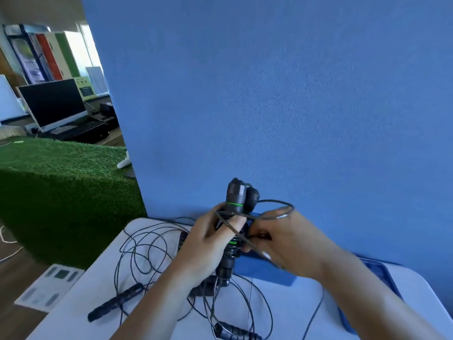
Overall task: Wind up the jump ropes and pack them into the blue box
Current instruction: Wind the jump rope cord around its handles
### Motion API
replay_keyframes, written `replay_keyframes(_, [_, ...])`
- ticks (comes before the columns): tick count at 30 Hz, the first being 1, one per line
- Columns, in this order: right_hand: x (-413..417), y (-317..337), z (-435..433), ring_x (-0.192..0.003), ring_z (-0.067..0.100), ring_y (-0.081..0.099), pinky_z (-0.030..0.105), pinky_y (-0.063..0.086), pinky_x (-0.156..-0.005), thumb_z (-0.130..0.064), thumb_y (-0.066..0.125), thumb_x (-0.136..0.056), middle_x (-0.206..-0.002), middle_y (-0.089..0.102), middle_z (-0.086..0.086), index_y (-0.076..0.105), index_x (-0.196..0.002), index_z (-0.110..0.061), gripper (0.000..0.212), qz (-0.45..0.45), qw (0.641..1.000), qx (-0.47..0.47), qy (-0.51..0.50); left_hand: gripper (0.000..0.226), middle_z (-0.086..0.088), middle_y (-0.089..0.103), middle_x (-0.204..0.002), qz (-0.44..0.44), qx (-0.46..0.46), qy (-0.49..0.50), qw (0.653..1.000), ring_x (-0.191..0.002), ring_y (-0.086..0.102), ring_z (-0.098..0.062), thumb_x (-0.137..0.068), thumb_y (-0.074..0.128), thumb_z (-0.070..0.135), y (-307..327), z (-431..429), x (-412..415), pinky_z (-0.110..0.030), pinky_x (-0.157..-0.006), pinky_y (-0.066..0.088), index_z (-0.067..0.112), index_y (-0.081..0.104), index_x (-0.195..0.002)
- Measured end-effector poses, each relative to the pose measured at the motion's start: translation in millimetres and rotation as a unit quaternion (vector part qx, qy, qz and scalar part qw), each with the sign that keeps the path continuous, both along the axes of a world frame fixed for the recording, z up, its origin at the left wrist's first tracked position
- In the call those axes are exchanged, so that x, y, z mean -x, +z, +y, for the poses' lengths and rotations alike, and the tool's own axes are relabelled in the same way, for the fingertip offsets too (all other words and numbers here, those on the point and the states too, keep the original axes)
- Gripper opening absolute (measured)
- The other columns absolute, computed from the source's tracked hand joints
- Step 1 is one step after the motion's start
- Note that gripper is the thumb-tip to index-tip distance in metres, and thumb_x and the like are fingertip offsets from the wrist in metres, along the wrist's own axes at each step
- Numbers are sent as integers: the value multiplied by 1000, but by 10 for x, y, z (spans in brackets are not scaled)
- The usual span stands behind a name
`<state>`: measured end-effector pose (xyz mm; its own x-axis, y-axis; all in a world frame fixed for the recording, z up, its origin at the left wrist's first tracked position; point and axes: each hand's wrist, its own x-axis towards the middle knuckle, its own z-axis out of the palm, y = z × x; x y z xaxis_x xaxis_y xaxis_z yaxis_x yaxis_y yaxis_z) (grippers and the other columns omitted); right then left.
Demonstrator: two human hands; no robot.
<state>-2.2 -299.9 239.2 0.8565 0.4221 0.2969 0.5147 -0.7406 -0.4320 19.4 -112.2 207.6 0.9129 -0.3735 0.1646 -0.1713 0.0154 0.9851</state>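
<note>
The left hand [208, 244] is wrapped round a pair of black handles [236, 195], held upright side by side, thumb pressed across them (each has a thin green ring). Just beside it, the right hand [286, 244] pinches the cord [239, 233] in curled fingers, one loop arching over its knuckles and a strand crossing the left thumb. Right behind both hands sits the blue box [267, 271] on the white table [73, 322]. Loose coils [137, 244] sprawl to the left, and two more black handles lie nearer me, one at the left [115, 303] and one at the front edge [235, 330].
</note>
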Motion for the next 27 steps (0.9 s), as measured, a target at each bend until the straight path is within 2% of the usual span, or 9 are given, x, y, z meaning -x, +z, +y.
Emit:
replay_keyframes(2, [11, 26, 23, -60, 12, 52, 35, 45, -58, -21, 63, -89, -63, 58, -1, 69, -72, -15, 19, -10, 999, -43, -7, 19, -2, 78, -85, 26, 29, 7, 999, -71, 73, -14, -99, 63, 36, 10, 35, -6, -25, -64, 55, 20, 73, -103])
replay_keyframes(4, [43, 49, 6, -50, 8, 40, 27, 36, -49, -17, 66, -95, -56, 49, 0, 71, -76, -11, 20, 43, 978, -200, -36, 35, -19, 75, -91, 47, 52, 17, 997, -78, 74, -32, -95, 61, 43, -44, 73, -40, -36, -60, 53, 13, 70, -111])
replay_keyframes(8, [80, 150, -130, -47, 11, 18, 23, 14, -45, -8, 58, -97, -54, 26, -2, 73, -76, -12, 27, 95, 829, -545, -86, 41, -34, 70, -90, 106, 82, 24, 991, -70, 66, -37, -90, 62, 44, -183, 122, -41, -39, -61, 48, 7, 66, -108])
replay_keyframes(10, [89, 221, -201, -47, 9, 16, 23, 13, -43, -7, 52, -98, -53, 28, -5, 69, -78, -8, 26, 80, 769, -627, -90, 46, -34, 70, -88, 108, 86, 15, 990, -67, 62, -35, -90, 64, 48, -230, 134, -47, -41, -63, 45, 6, 65, -109])
replay_keyframes(13, [93, 187, -364, -51, 14, 13, 21, 15, -41, -3, 46, -99, -53, 29, -3, 59, -74, -5, 28, 73, 739, -660, -115, 53, -33, 69, -85, 100, 99, 30, 990, -66, 63, -33, -83, 67, 53, -204, 141, -91, -41, -63, 46, 5, 68, -105])
replay_keyframes(15, [107, 109, -483, -47, 16, 19, 22, 22, -42, -2, 48, -95, -54, 30, 4, 56, -65, -8, 32, 72, 771, -611, -164, 48, -27, 69, -82, 83, 100, 36, 991, -65, 64, -30, -86, 66, 49, -159, 140, -114, -37, -57, 50, 4, 69, -103])
replay_keyframes(19, [166, -13, -580, -47, 20, 40, 32, 36, -51, -12, 57, -82, -49, 45, 11, 59, -60, 0, 26, 120, 904, -346, -223, 37, -20, 67, -78, 52, 76, 41, 995, -64, 65, -24, -90, 58, 41, -111, 138, -136, -30, -55, 50, 7, 71, -97])
replay_keyframes(24, [192, 8, -393, -55, 23, 58, 28, 46, -55, -28, 56, -73, -62, 65, 14, 70, -75, -5, 27, 240, 911, -307, -138, 44, -15, 64, -82, 41, 45, 40, 997, -69, 68, -26, -88, 62, 39, -89, 85, -117, -29, -59, 53, -1, 63, -106])
replay_keyframes(27, [117, 47, -232, -55, 18, 62, 30, 49, -57, -25, 63, -84, -63, 65, 8, 66, -73, -11, 18, 203, 955, -182, -113, 33, -18, 65, -86, 29, 31, 21, 999, -72, 69, -27, -90, 64, 37, -97, 30, -94, -31, -67, 56, 9, 68, -107])
